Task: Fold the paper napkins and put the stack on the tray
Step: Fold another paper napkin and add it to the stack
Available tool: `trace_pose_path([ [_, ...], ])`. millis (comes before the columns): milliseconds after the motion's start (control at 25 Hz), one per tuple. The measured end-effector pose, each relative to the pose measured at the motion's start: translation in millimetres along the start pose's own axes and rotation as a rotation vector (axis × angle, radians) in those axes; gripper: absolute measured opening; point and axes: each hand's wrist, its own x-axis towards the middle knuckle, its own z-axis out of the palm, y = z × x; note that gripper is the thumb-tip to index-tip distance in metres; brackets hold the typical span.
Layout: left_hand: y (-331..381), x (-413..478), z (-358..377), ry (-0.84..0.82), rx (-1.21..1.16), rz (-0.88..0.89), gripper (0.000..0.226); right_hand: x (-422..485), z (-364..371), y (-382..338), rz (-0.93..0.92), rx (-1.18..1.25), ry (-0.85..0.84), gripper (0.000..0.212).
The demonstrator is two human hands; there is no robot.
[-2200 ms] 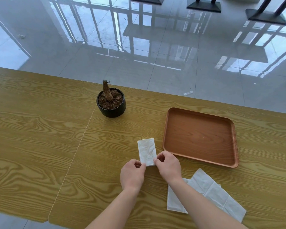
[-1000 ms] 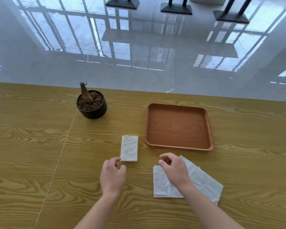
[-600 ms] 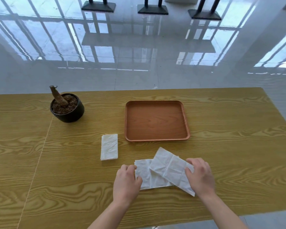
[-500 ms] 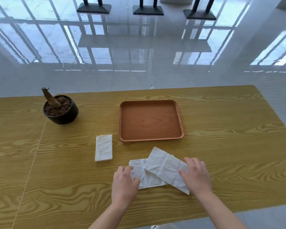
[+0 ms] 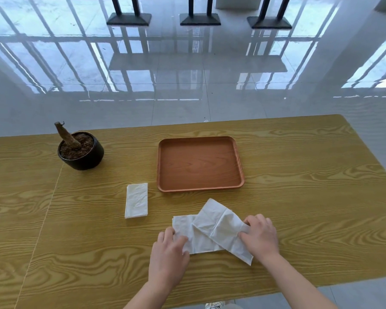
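A folded white napkin (image 5: 136,200) lies flat on the wooden table, just left of the brown tray (image 5: 200,188), which holds nothing. Nearer to me two unfolded white napkins overlap. The top napkin (image 5: 221,226) lies slanted across the lower napkin (image 5: 194,239). My right hand (image 5: 260,236) pinches the right edge of the top napkin between thumb and fingers. My left hand (image 5: 168,250) rests with its fingertips on the lower napkin's left corner, pressing it to the table.
A black pot (image 5: 81,152) of soil with a cut stem stands at the back left. The table's right edge (image 5: 366,157) and near edge are close by. Beyond lies a glossy tiled floor with black table bases (image 5: 200,18).
Both hands left the folded napkin and moved right to the two unfolded ones. My right hand has closed on the top napkin's edge; my left hand now presses the lower one.
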Motion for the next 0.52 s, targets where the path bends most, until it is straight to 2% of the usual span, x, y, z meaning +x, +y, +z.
trace_pose_path([
  [80, 1.5, -2.8, 1.1, -0.002, 0.096, 0.033, 0.033, -1.2, -2.7, 3.7, 0.000, 0.058, 0.003, 0.011],
  [240, -1.6, -4.6, -0.6, -0.060, 0.221, 0.142, 0.053, -1.5, -11.7, 17.9, 0.049, 0.134, 0.025, 0.010],
  [520, -8.3, -2.4, -4.5, 0.045, 0.260, 0.237, 0.028, 1.9, -20.4, 50.3, 0.176, 0.140, 0.040, 0.030],
])
